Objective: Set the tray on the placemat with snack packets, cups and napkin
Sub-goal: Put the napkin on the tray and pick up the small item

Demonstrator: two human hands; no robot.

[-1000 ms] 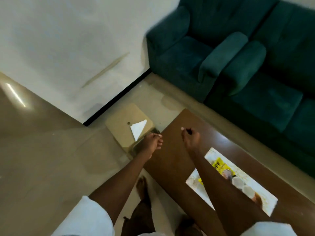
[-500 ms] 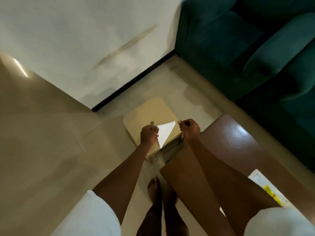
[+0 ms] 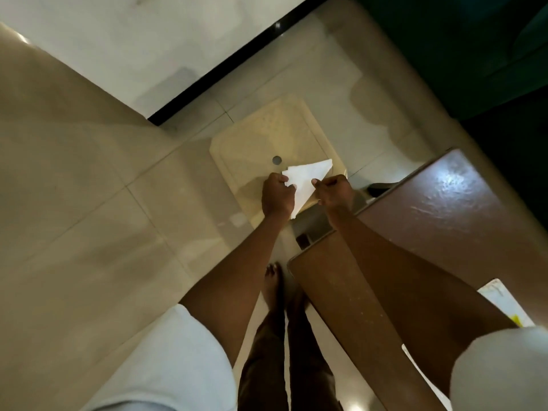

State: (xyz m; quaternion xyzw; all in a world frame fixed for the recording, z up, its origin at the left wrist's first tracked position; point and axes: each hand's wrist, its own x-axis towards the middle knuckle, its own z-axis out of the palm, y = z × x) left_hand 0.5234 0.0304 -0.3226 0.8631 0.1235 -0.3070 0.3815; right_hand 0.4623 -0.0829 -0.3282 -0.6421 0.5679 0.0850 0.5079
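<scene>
A white napkin (image 3: 305, 179), folded into a triangle, is held between both hands above a cream plastic stool (image 3: 255, 143). My left hand (image 3: 277, 194) pinches its left edge. My right hand (image 3: 335, 192) grips its right side. A white placemat (image 3: 498, 301) with a yellow spot shows only as a corner at the right edge, on the brown wooden table (image 3: 444, 209). My right forearm covers the rest of it. No tray, cups or snack packets are in view.
The stool stands on the tiled floor just beyond the table's left end. A dark green sofa (image 3: 474, 54) fills the top right. A white wall with a black skirting strip (image 3: 237, 60) runs along the top left. My bare feet (image 3: 275, 286) stand beside the table.
The view has tilted down toward the stool, so most of the placemat left the frame. Both hands have closed in on the napkin and lifted it off the stool seat.
</scene>
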